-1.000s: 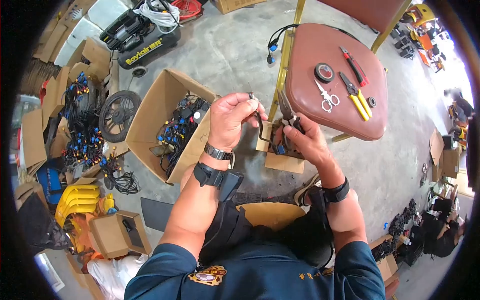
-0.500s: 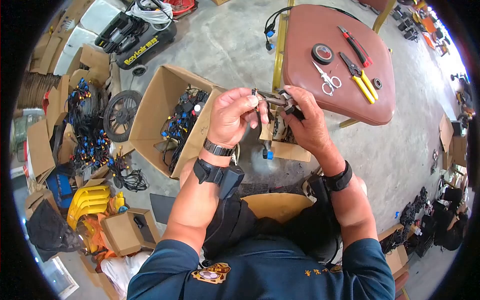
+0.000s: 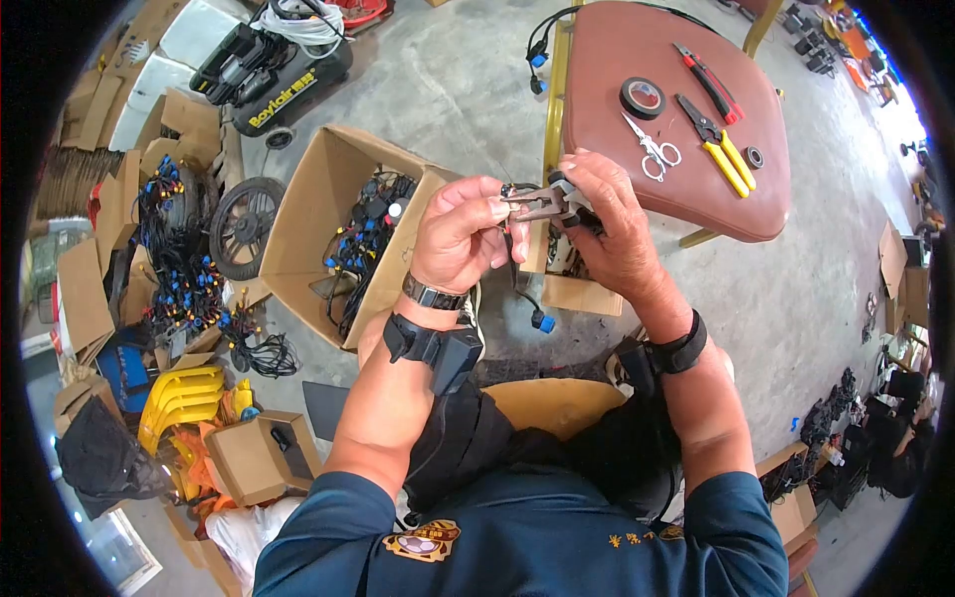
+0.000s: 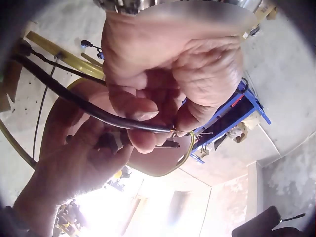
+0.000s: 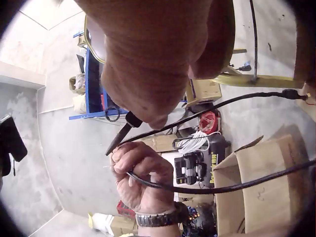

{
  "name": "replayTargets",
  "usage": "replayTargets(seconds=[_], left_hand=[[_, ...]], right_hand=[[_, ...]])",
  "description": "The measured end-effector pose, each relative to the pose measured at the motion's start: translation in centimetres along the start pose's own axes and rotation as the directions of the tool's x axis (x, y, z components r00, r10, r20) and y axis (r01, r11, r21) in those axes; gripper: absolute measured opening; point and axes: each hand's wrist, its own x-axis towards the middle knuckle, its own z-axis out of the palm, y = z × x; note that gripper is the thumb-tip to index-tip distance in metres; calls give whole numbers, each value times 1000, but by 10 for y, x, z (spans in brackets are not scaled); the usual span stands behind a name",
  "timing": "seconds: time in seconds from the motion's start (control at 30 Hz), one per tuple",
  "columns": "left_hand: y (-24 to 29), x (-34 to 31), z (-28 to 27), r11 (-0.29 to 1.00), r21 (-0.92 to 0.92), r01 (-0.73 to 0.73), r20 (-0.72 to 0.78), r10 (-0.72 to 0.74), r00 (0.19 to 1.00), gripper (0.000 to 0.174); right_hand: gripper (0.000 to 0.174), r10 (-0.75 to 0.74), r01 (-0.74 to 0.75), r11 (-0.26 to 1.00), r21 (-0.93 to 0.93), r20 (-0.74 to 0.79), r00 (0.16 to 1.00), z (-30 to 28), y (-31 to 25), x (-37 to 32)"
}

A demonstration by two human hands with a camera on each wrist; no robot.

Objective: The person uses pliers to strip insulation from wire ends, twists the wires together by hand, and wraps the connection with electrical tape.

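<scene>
My left hand [image 3: 458,229] pinches the end of a black cable [image 4: 89,107] between thumb and fingers. Thin bare wire strands [image 4: 200,134] stick out past those fingertips in the left wrist view. Curled round the handles of a pair of pliers [image 3: 542,205] is my right hand [image 3: 615,224]. The pliers point left, their tips right at the left fingertips and the wire end. Below the hands hangs a blue connector [image 3: 542,322] on the black cable. In the right wrist view the plier nose [image 5: 120,139] overlaps the cable beside the left fingers.
A brown chair seat [image 3: 676,149] bears black tape [image 3: 643,99], scissors [image 3: 653,149], a red-handled cutter [image 3: 711,85] and yellow-handled wire strippers [image 3: 718,149]. A cardboard box [image 3: 308,219] of wiring stands left, near a wheel [image 3: 246,227] and an air compressor [image 3: 284,95].
My right hand has brought the pliers left, from beside the chair to the left fingertips. The blue connector has swung about below. The head view has shifted slightly.
</scene>
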Motion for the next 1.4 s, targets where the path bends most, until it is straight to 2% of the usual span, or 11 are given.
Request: replayTargets(seconds=[0.23,0.43,0.63,0.77,0.97,1.07,1.1,1.17,1.27,1.3,1.4], left_hand=[[-4,1,-4,999,-18,-27,-44,26,999,20],[-1,2,-3,998,29,-48,-120,52,991,20],[-4,3,-3,996,35,-77,-197,82,977,15],[-7,10,-1,987,117,-106,-242,132,961,11],[-16,14,13,910,347,-227,-357,352,866,11],[-20,15,18,757,639,-140,-382,469,796,8],[-22,16,17,667,734,-130,-337,523,783,6],[-25,15,17,691,700,-182,-309,522,795,5],[-25,13,18,746,635,-201,-293,473,831,8],[-21,13,20,774,602,-198,-297,447,844,9],[-15,13,13,826,524,-208,-289,402,869,14]], right_hand=[[64,-70,69,992,-106,-6,998,-1,0,2],[67,6,2,985,-175,50,999,0,-2,-2],[59,52,-27,962,-273,86,995,-6,-14,1],[50,176,-164,981,-106,112,978,-3,-9,-5],[39,313,-310,950,-42,161,936,-3,-23,-3],[35,581,-644,764,49,385,718,-17,-46,10],[35,610,-712,695,102,440,659,-19,-44,10],[36,640,-830,524,193,554,533,-27,-35,5],[40,572,-804,457,380,567,593,-28,-24,-6],[39,572,-769,548,329,523,632,-27,-21,-8],[39,628,-732,648,208,399,669,-20,-16,-15]])
